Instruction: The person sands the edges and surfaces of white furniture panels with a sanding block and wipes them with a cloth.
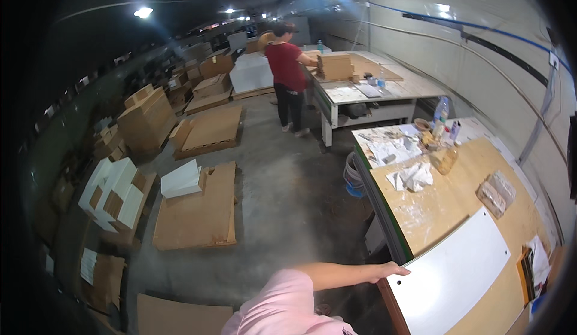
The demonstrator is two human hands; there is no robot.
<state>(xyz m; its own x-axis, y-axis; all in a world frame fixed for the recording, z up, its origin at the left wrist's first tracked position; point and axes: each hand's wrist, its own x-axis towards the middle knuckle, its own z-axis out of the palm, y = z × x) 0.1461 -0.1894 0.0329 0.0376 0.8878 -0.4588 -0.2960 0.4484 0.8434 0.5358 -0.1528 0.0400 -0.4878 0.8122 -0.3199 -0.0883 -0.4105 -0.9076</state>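
Observation:
A white rectangular panel [451, 275] with small dark holes near its corners lies at the near right, over a workbench [415, 212] with a tan board top. My left hand [390, 271] grips the panel's left end near one hole, thumb toward the top face and the other fingers mostly hidden at the edge. Below that corner a reddish-brown edge [393, 308] shows along the panel's side. A pink sleeve covers my upper arm. My right hand is out of the picture.
On the bench lie a wrapped block [496, 194], crumpled white paper [412, 177] and several bottles [442, 115]. A bucket [354, 176] stands beside it. Cardboard sheets [201, 212] and white panel stacks [117, 191] sit on the floor at left. A co-worker in red [285, 64] stands at a farther table.

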